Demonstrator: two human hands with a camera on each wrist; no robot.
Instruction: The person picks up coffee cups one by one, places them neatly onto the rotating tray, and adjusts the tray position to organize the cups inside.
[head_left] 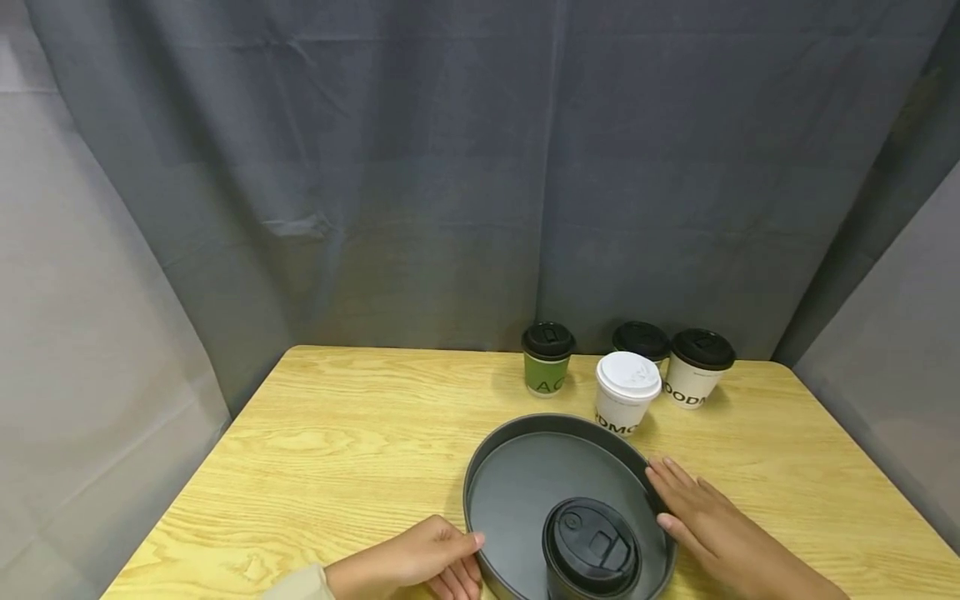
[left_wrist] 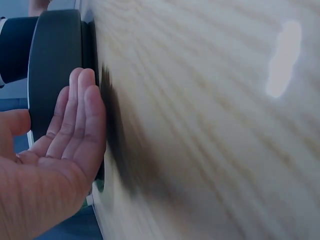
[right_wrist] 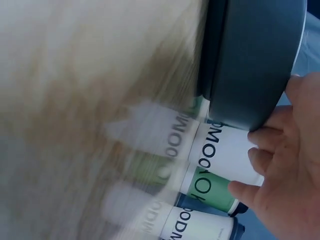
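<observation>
A round dark grey tray (head_left: 502, 492) with a raised rim stands on the wooden table; the wrist views show a narrower base under it. In its near right part stands a coffee cup with a black lid (head_left: 592, 546). My left hand (head_left: 438, 557) is at the tray's left side, thumb at the rim. The fairly straight fingers (left_wrist: 75, 115) of that hand lie along the outer wall. On the opposite side, my right hand (head_left: 697, 521) touches the rim with extended fingertips. In the right wrist view its thumb is at the tray's edge.
Behind the tray stand a green cup (head_left: 547, 375) with a black lid, a white cup (head_left: 622, 404) with a white lid, a white cup (head_left: 688, 382) with a black lid, and another black-lidded cup (head_left: 642, 337), partly hidden. A grey curtain (head_left: 420, 183) hangs behind the table (head_left: 322, 450).
</observation>
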